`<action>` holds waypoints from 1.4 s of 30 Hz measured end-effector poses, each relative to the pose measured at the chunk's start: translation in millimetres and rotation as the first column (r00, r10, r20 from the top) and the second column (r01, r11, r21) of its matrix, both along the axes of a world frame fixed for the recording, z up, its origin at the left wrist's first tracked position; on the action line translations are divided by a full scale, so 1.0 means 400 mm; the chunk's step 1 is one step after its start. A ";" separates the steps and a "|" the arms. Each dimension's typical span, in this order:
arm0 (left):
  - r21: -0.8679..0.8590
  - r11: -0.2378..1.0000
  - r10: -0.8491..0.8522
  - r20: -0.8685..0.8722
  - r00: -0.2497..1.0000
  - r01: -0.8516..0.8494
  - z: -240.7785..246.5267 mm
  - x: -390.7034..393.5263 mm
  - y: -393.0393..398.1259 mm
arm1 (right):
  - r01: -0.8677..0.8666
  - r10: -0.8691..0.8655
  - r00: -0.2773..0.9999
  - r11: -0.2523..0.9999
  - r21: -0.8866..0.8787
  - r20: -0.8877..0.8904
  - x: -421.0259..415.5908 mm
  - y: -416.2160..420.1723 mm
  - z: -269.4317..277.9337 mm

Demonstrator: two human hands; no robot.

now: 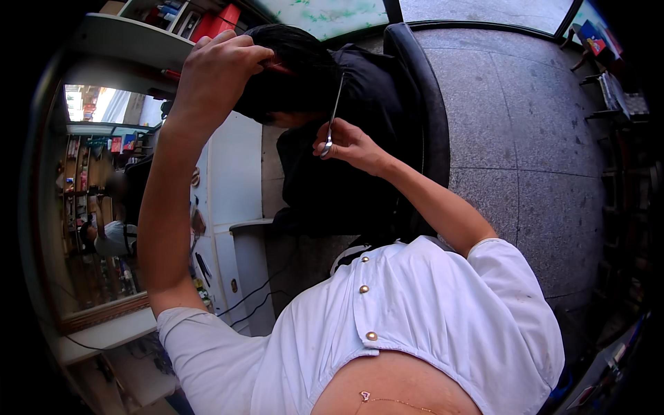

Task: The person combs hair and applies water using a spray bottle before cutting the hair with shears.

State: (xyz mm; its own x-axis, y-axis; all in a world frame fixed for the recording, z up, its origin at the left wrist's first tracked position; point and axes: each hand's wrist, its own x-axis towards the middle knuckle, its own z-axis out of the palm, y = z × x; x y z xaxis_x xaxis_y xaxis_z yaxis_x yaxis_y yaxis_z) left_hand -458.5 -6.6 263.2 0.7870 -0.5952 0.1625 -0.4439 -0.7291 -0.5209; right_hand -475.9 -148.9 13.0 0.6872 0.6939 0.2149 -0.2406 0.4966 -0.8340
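My left hand (218,78) grips a red comb (278,66) whose teeth rest in the dark hair (298,49) of a seated person. Lower and to the right, my right hand (355,148) holds metal hair scissors (335,106) by the finger loops. The blades point up past the back of the person's head and look closed, or nearly so. A black cape (337,181) covers the person, whose head is bowed toward the counter side. Part of the comb is hidden by my fingers and the hair.
The person sits in a black padded chair (436,104). At left, a framed mirror (104,207) stands over a white counter (220,249) with several tools on it. Dark cords (254,298) hang below. Grey stone-like tiles (482,119) cover the floor; shelves (622,207) line the right.
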 end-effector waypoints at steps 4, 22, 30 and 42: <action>-0.032 0.998 -0.060 -0.005 0.998 0.060 -0.009 0.014 0.007 | 0.052 0.046 0.966 0.930 -0.365 0.253 -0.007 0.004 0.024; -0.445 0.871 0.250 0.034 0.968 -0.209 -0.419 -0.146 0.083 | 0.025 -0.022 0.987 1.000 0.018 -0.158 -0.004 -0.177 -0.004; -0.722 0.691 0.222 0.180 0.958 -0.025 -0.390 -0.150 0.069 | 0.029 -0.018 0.992 0.995 0.093 -0.122 -0.038 -0.233 0.012; -0.642 0.683 0.189 -0.303 0.934 -0.346 -0.523 -0.181 0.072 | -0.094 0.097 0.994 0.994 -0.055 0.055 -0.077 0.025 0.037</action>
State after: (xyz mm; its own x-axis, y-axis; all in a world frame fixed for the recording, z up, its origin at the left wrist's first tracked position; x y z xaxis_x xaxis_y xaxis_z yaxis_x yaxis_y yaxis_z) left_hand -530.8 22.2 53.9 0.9553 -0.1436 0.2584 -0.2066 -0.9495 0.2362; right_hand -506.5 -138.7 27.6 0.6053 0.7667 0.2140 -0.2358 0.4294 -0.8718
